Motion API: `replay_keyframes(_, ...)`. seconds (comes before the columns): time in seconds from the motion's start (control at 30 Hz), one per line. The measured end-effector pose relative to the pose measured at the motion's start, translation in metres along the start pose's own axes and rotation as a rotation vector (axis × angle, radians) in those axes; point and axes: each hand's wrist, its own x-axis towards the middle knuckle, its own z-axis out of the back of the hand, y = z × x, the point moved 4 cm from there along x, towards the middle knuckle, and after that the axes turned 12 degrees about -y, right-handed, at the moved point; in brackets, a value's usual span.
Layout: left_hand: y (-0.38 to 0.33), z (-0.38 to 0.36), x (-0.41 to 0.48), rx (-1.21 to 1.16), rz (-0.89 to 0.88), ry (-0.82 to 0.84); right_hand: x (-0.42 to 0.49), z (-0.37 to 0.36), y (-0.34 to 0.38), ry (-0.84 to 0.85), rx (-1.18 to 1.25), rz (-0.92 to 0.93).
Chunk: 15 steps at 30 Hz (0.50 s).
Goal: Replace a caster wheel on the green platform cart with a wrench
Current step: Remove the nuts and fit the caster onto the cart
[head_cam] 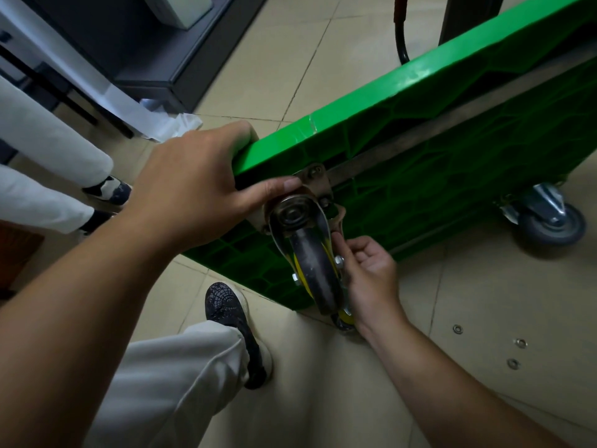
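The green platform cart (403, 82) is tipped up on its side on the tiled floor (468, 302), ribbed underside facing the camera. Its long edge runs from lower left up to upper right across the view.

The caster wheel (315, 273) sits at the near corner of that underside, sticking out toward the camera. It has black tread and a yellow hub, and its fork hangs off a rusty-looking mounting plate (315, 181) (the tread runs roughly top to bottom in frame, leaning a bit to the right). A second caster (552, 226), grey, is further along the same lower side, with its wheel down by the floor.

The left hand (193, 185) is wrapped over the cart's corner. Its fingers are curled over the top edge and the thumb lies along the underside, with the tip right at the mounting plate, so that's a firm grasp on the cart.

The right hand (371, 270) is tucked in beside the wheel's fork with its fingers curled. The fingertips are up against the metal just under the plate. I honestly can't tell if it's pinching a nut or just touching the bracket.

Three small washers (520, 343) lie on the floor off to the right, well apart from the cart. The person's dark knit shoe (232, 318) is planted just beside the cart's lower edge.
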Motion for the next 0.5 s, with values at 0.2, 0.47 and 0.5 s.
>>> replay_keyframes(0.2,-0.001,-0.001,0.0,0.01,-0.012,-0.006,0.001,-0.005,-0.005,-0.008,0.055,-0.029)
replay_keyframes(0.47,-0.001,0.0,0.0,-0.007,-0.005,-0.005,0.03,0.016,0.067,0.062,-0.387,0.453)
replay_keyframes(0.5,-0.002,0.0,0.0,-0.008,-0.005,-0.004,0.034,0.016,0.08,0.089,-0.487,0.522)
